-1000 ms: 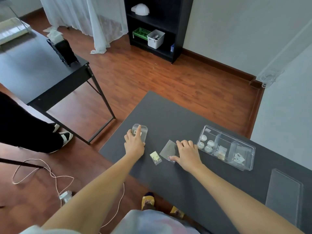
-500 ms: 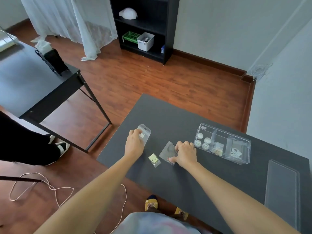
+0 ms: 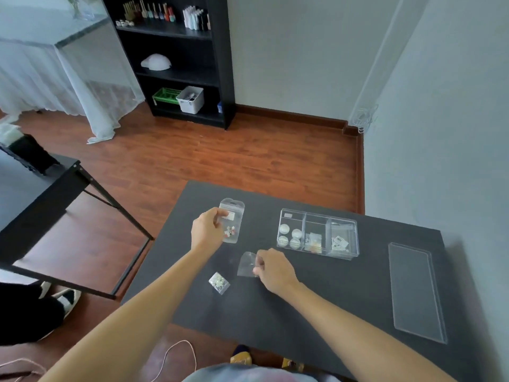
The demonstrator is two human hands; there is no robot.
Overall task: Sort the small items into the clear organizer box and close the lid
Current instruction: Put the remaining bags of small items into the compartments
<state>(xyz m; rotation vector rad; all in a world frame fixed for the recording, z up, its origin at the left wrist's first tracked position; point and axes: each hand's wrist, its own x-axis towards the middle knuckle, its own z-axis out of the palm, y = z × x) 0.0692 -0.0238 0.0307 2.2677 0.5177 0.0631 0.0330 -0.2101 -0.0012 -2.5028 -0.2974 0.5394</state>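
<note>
1. While my left hand [image 3: 207,230] pinches the tall clear pouch [image 3: 232,220] at its left edge, thumb and fingers narrow on the plastic, the pouch stands nearly upright in the view, hang-hole end at twelve o'clock and the small beads pooled near the six o'clock end.
2. Right hand [image 3: 274,268] now: fingertips closed on the right edge of a small clear baggie [image 3: 246,264], which spreads out toward nine o'clock from the fingers. I can't tell whether it is clear of the table [image 3: 303,312].
3. Outward from there, a third little bag [image 3: 219,283] with pale bits lies flat on the table at about seven o'clock from the right hand, untouched.
4. Here's the relation that counts: the organizer box [image 3: 318,233] sits at about one o'clock from my right hand and three o'clock from my left, its long axis running left to right, three compartments already holding items.
5. My read is that the right hand is the nearer one, so its baggie looks like the easier first drop.
6. Farther out at three o'clock, well apart from the box, the lid [image 3: 416,292] lies flat, long axis pointing away from me. Closing is not yet due.
</note>
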